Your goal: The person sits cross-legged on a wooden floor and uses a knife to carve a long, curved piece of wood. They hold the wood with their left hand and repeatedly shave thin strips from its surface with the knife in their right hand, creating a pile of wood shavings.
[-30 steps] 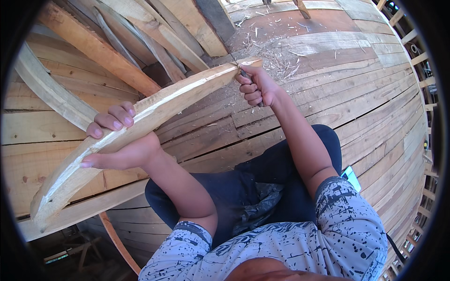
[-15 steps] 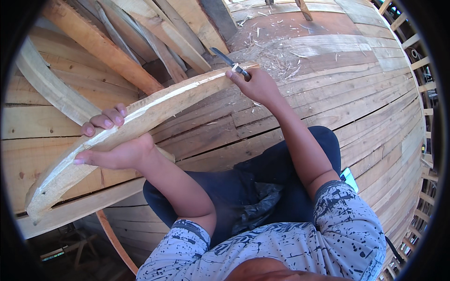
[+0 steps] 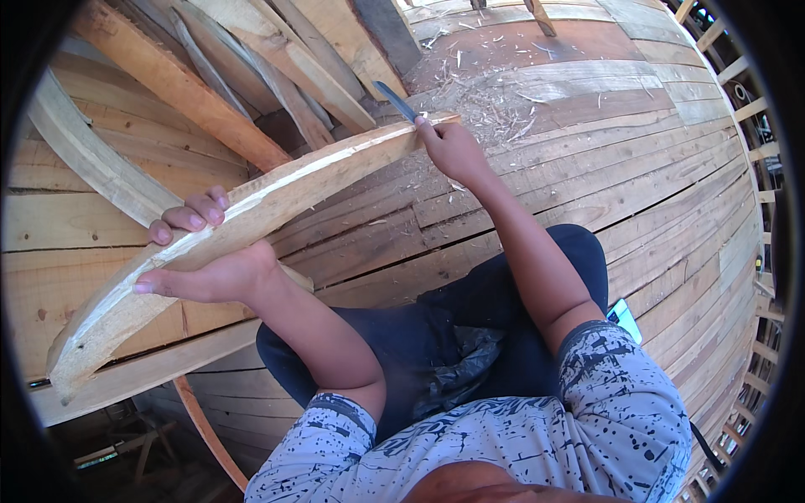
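A long curved piece of pale wood (image 3: 277,210) slants from the lower left up toward the middle, its upper edge freshly cut and lighter. My left hand (image 3: 214,268) grips it near the lower left end, fingers over the far side and thumb along the near face. At the other end, my right hand (image 3: 453,151) is closed around a knife (image 3: 395,101), its thumb lying along the base of the blade. The dark blade points up and to the left, crossing the wood's far edge near the tip. The handle is mostly hidden in my fist.
Wood shavings (image 3: 516,109) litter the plank floor (image 3: 570,184) beyond the right hand. Loose boards and an orange-brown beam (image 3: 184,92) lean at the upper left. A phone-like object (image 3: 624,320) lies by my right knee. At lower left is a dark opening (image 3: 109,444).
My right hand has turned and shifted slightly, so that its thumb now covers the knife's handle, which showed before. The left hand and the wood have barely moved.
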A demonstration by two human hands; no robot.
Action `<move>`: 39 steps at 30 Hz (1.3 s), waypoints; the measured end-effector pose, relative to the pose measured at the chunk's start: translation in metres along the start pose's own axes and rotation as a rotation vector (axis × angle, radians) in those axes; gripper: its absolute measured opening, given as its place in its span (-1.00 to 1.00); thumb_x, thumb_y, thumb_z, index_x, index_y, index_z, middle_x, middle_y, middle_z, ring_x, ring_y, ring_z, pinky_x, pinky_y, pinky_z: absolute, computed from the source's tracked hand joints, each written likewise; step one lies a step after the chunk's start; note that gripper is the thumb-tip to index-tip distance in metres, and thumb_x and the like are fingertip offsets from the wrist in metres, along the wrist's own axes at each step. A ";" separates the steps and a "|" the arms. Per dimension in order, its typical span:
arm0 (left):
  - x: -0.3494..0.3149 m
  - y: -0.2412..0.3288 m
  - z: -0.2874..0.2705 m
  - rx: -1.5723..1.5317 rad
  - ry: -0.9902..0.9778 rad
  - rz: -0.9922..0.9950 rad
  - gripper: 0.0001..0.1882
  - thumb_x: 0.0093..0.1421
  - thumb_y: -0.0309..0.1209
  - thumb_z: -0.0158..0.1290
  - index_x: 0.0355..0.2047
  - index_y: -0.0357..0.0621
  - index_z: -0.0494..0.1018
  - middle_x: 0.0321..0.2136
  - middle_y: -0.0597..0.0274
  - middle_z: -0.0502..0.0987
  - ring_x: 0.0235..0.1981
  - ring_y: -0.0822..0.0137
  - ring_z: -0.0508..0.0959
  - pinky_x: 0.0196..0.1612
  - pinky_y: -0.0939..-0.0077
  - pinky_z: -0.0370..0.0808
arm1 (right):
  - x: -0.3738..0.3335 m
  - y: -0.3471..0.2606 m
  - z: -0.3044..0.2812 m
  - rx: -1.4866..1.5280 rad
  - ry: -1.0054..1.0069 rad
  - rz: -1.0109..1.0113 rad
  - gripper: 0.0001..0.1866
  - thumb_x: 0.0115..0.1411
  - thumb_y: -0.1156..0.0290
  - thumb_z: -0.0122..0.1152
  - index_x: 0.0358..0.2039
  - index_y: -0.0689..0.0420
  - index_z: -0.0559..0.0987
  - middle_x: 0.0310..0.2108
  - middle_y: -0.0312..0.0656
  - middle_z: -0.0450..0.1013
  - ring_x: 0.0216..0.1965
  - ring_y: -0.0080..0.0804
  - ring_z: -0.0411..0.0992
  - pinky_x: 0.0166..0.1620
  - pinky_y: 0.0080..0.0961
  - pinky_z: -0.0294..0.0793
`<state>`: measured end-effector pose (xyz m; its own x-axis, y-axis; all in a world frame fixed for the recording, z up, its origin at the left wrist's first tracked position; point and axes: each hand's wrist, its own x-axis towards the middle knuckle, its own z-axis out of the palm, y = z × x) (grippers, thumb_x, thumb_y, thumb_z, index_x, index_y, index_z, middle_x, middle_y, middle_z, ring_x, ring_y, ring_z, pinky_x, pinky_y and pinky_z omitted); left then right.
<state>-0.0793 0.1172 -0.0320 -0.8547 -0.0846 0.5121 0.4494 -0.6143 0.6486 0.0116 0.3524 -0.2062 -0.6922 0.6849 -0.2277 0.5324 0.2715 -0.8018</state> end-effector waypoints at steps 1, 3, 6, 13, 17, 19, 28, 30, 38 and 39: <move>0.000 0.000 -0.001 0.002 0.003 0.004 -0.31 0.17 0.51 -0.31 -0.40 0.13 0.30 -0.62 0.40 0.33 -0.61 0.42 0.33 -0.34 0.38 0.34 | -0.004 -0.007 -0.007 -0.032 -0.050 0.003 -0.30 0.30 -0.21 -0.12 -0.45 0.23 0.64 -0.51 0.06 0.55 -0.32 0.03 0.57 -0.17 -0.14 0.50; 0.001 0.000 -0.001 0.004 0.014 0.006 -0.31 0.17 0.50 -0.31 -0.40 0.13 0.30 -0.61 0.41 0.32 -0.60 0.42 0.33 -0.34 0.38 0.33 | -0.014 -0.017 -0.020 -0.095 -0.146 0.010 -0.30 0.30 -0.22 -0.11 -0.46 0.23 0.63 -0.51 0.05 0.55 -0.33 0.02 0.57 -0.18 -0.15 0.49; 0.001 -0.001 0.001 0.017 0.038 0.006 -0.32 0.18 0.49 -0.30 -0.40 0.14 0.30 -0.61 0.41 0.32 -0.60 0.42 0.32 -0.34 0.39 0.33 | -0.015 -0.012 -0.011 -0.010 -0.094 0.028 -0.26 0.28 -0.25 -0.09 -0.46 0.27 0.62 -0.52 0.05 0.54 -0.31 0.00 0.57 -0.15 -0.16 0.48; 0.002 -0.002 -0.002 0.010 0.022 0.002 -0.32 0.17 0.50 -0.30 -0.40 0.14 0.29 -0.62 0.41 0.32 -0.60 0.43 0.31 -0.35 0.41 0.33 | -0.006 -0.009 -0.012 0.643 -0.506 0.454 -0.39 0.28 -0.26 -0.08 -0.70 -0.04 0.26 -0.79 -0.42 0.09 -0.81 -0.57 0.01 -0.70 -0.48 -0.06; 0.002 -0.002 -0.002 0.012 0.007 0.010 -0.31 0.17 0.51 -0.32 -0.40 0.14 0.29 -0.63 0.41 0.32 -0.61 0.43 0.31 -0.37 0.42 0.33 | -0.003 -0.002 -0.014 0.918 -0.724 0.550 -0.39 0.28 -0.27 -0.09 -0.71 -0.13 0.12 -0.81 -0.54 -0.06 -0.83 -0.70 -0.18 -0.74 -0.59 -0.33; 0.002 -0.002 -0.003 0.009 -0.006 0.011 -0.31 0.17 0.50 -0.32 -0.40 0.14 0.29 -0.63 0.41 0.32 -0.61 0.42 0.32 -0.37 0.41 0.34 | -0.002 0.002 -0.016 1.030 -0.810 0.572 -0.39 0.29 -0.27 -0.10 -0.71 -0.12 0.13 -0.82 -0.54 -0.06 -0.83 -0.70 -0.19 -0.75 -0.60 -0.32; 0.003 -0.003 -0.005 0.037 0.031 0.014 -0.32 0.18 0.49 -0.31 -0.40 0.13 0.30 -0.62 0.39 0.32 -0.60 0.41 0.33 -0.35 0.36 0.37 | 0.001 0.003 -0.015 0.877 -0.555 0.442 -0.39 0.26 -0.27 -0.02 -0.71 -0.08 0.23 -0.82 -0.50 0.02 -0.84 -0.67 -0.06 -0.77 -0.59 -0.11; 0.004 -0.003 -0.005 0.044 0.047 0.014 -0.32 0.17 0.50 -0.30 -0.40 0.13 0.29 -0.62 0.39 0.32 -0.60 0.41 0.33 -0.34 0.36 0.37 | -0.005 -0.007 -0.015 0.477 -0.131 0.264 -0.37 0.23 -0.29 0.03 -0.71 -0.03 0.32 -0.82 -0.45 0.12 -0.82 -0.59 0.09 -0.73 -0.53 0.02; 0.004 -0.004 -0.005 0.031 0.041 0.009 -0.31 0.16 0.50 -0.29 -0.40 0.13 0.29 -0.62 0.39 0.31 -0.60 0.41 0.34 -0.34 0.35 0.36 | 0.003 0.008 0.000 -0.001 0.001 0.028 -0.23 0.23 -0.31 -0.03 -0.51 0.28 0.63 -0.55 0.08 0.53 -0.39 0.00 0.56 -0.25 -0.18 0.50; 0.004 -0.004 -0.005 0.032 0.042 0.009 -0.31 0.16 0.50 -0.30 -0.40 0.13 0.29 -0.62 0.39 0.31 -0.60 0.41 0.34 -0.34 0.35 0.36 | 0.004 0.008 0.002 0.010 0.019 0.039 -0.23 0.25 -0.30 -0.05 -0.48 0.28 0.65 -0.53 0.11 0.54 -0.35 0.04 0.57 -0.22 -0.17 0.50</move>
<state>-0.0856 0.1154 -0.0348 -0.8603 -0.1237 0.4945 0.4649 -0.5882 0.6617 0.0122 0.3557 -0.2152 -0.6617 0.7076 -0.2481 0.5536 0.2378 -0.7981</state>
